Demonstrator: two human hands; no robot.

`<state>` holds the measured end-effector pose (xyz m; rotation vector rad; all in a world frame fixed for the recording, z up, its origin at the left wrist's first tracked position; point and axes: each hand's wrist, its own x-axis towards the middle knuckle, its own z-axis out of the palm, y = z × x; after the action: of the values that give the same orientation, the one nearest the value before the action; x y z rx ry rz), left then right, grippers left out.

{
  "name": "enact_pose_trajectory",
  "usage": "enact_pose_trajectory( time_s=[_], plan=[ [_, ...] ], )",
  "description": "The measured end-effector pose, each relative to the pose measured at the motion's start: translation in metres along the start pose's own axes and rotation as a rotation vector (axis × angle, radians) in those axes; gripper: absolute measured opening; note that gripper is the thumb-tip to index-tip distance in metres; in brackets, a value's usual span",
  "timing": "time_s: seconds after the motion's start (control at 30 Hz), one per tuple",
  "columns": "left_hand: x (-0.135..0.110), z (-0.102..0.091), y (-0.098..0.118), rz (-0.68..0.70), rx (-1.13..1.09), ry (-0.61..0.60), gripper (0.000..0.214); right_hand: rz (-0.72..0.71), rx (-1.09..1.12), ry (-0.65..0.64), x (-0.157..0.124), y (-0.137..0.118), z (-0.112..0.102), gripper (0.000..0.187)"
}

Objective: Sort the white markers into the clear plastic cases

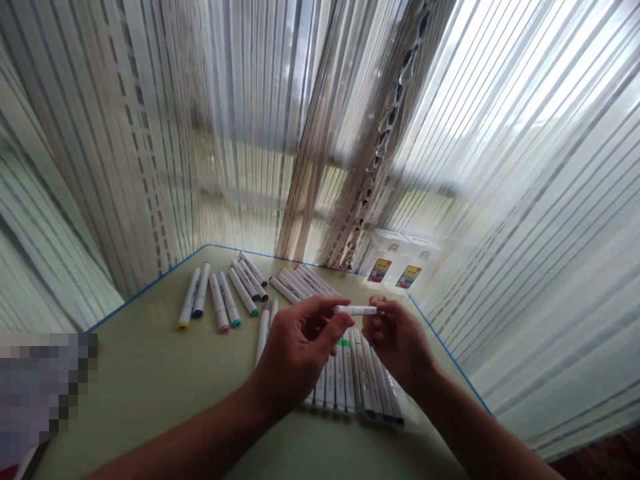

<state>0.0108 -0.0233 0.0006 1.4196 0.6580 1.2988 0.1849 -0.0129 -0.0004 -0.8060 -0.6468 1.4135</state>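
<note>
A white marker (357, 310) is held level in the air between both hands. My left hand (305, 337) pinches its left end between thumb and fingertips. On its right end, my right hand (397, 330) grips with closed fingers. Below the hands, a row of white markers (337, 380) lies side by side, some with green bands near the top. More markers (375, 380) sit just right of that row in what looks like a clear case. My left hand partly covers two upright-lying markers (263, 330) beside it.
Loose markers with coloured ends (220, 300) lie across the back left of the pale green table (165, 387). Another group of markers (303, 280) is behind my hands. A clear plastic case (395, 263) with two labels stands at the back right. String curtains (250, 133) hang around the table.
</note>
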Motion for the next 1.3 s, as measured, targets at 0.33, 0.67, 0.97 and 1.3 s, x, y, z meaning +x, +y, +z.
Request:
enact_pose_trajectory(
  time_s=[0.33, 0.67, 0.97, 1.3],
  plan=[
    [0.016, -0.009, -0.009, -0.034, 0.014, 0.168, 0.025, -0.322, -0.561, -0.094, -0.007, 0.005, 0.001, 0.019],
    [0.008, -0.011, -0.012, 0.006, 0.217, 0.050, 0.028, -0.307, -0.778, -0.116, -0.010, 0.005, 0.001, 0.024],
    [0.011, -0.011, -0.012, -0.011, 0.166, 0.087, 0.026, -0.296, -0.787, -0.156, -0.010, 0.004, 0.004, 0.025],
    [0.020, -0.017, -0.011, -0.041, 0.028, 0.191, 0.023, -0.283, -0.691, -0.270, -0.012, 0.001, 0.004, 0.026]
  ],
)
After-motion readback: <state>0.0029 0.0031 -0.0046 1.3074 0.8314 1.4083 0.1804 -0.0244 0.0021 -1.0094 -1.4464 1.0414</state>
